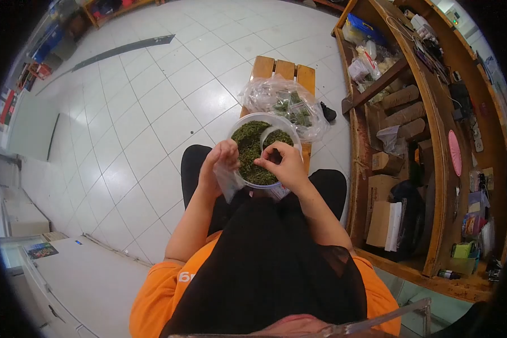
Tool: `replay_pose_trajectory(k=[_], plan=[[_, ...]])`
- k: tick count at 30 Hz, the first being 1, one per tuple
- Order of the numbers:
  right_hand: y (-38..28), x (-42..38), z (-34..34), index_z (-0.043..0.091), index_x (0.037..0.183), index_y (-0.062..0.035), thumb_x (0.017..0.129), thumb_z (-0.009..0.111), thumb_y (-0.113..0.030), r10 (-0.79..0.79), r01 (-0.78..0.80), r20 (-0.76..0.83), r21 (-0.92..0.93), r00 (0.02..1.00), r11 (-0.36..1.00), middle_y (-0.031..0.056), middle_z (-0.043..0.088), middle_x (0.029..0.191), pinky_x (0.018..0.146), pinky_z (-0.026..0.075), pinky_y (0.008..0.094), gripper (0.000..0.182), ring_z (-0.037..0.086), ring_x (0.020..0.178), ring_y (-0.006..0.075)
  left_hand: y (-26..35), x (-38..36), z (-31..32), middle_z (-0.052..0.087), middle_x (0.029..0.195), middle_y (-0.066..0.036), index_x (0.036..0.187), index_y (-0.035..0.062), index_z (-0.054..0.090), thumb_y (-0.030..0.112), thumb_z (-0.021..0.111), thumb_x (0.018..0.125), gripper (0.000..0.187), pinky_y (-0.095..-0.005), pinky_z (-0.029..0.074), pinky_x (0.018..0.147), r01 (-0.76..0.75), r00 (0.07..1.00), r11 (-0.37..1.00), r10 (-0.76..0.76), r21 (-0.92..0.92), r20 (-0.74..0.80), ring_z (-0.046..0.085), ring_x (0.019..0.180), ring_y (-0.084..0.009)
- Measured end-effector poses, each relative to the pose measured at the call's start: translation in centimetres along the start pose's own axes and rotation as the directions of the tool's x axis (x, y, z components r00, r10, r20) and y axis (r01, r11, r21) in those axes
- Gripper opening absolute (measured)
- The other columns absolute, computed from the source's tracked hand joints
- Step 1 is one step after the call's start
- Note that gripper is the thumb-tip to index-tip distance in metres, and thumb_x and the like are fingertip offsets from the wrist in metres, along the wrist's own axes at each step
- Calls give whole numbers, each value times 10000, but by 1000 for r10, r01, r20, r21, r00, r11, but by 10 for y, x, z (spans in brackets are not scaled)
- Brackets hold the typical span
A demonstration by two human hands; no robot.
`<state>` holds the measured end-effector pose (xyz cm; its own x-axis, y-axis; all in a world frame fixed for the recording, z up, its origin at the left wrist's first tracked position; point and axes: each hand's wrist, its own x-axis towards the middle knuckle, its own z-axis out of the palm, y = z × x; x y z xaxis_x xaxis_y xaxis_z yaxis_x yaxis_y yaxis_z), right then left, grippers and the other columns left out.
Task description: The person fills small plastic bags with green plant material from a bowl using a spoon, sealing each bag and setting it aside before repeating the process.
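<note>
A round white plastic tub (267, 117) full of dried green herb (247, 137) stands between my knees. My left hand (220, 161) is closed on a small clear plastic bag (229, 181) at the tub's left edge. Over the herb, my right hand (288, 165) makes a pinch with thumb and forefinger; whether anything is between them is too small to tell. Just beyond that hand, a pale curved rim (264, 135), perhaps of a cup or small bowl, is sunk in the herb, with more herb inside it.
Behind the tub, a large clear bag (259, 93) with small green-filled packets (298, 112) lies on a slatted wooden bench (284, 69). To the right stands a wooden shelf unit (434, 225) crowded with boxes and bags. White floor tiles (152, 112) extend left, toward a white cabinet (96, 276).
</note>
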<state>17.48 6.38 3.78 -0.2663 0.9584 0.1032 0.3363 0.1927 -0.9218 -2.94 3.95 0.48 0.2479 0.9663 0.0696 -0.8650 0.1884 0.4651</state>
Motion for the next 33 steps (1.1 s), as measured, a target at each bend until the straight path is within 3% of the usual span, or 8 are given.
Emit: replay_pose_trajectory(k=[1,2,3,7,11,16,23,33], plan=[[-3,0,0,628,772,-13,732,818,-106,29,-28,24,-10,999,1000,29,591,713,573,421,255,216,531,628,93,0,1,-2,500,962,-35,798,97,440,228,655,781,252,-337,435,754,-1,1000,1000,1,1,-1,476,825,-180],[-4,0,0,619,776,10,719,808,-87,58,-57,47,-20,997,998,85,619,735,595,457,280,220,581,641,144,-1,1,-3,522,916,-39,812,75,485,209,695,777,251,-335,446,760,-24,998,820,54,572,-36,505,802,-194],[-2,0,1,619,776,10,719,808,-87,58,-57,47,-20,997,998,85,619,735,595,457,280,220,581,641,144,-1,2,0,543,869,-43,826,54,529,190,735,773,252,-333,457,766,-7,993,347,116,938,-36,533,779,-209],[-3,-2,1,639,807,20,717,786,-79,-15,16,56,-14,998,1000,109,641,766,620,468,302,198,602,661,179,-3,3,40,601,878,-89,992,65,672,186,749,791,247,-351,481,722,-214,969,-76,109,974,222,605,843,-271],[0,-1,-4,661,838,25,753,751,-101,-4,3,121,10,993,1000,133,647,786,635,473,327,176,607,677,199,-6,5,28,618,865,-82,914,55,669,149,734,783,174,-365,489,707,-229,958,-37,168,973,232,600,820,-284],[-6,-2,8,626,806,27,767,694,-82,-146,150,72,-61,987,987,150,610,751,636,473,375,134,593,679,292,-12,3,44,579,760,-80,737,59,604,110,677,747,90,-395,474,635,-198,898,-452,271,870,346,550,722,-293],[1,1,12,627,926,3,695,702,8,-351,324,-52,-279,935,904,150,583,996,767,461,399,243,565,891,330,-10,3,37,566,733,-101,710,40,587,64,649,738,72,-400,457,635,-39,870,-429,430,903,242,546,727,-323],[-2,-2,8,669,1074,-49,686,751,10,-261,275,89,-233,961,933,101,489,1130,760,465,339,401,518,854,210,7,4,47,577,1177,-117,1232,102,549,80,792,676,607,-405,464,877,-346,906,-431,77,833,416,566,1019,-355]])
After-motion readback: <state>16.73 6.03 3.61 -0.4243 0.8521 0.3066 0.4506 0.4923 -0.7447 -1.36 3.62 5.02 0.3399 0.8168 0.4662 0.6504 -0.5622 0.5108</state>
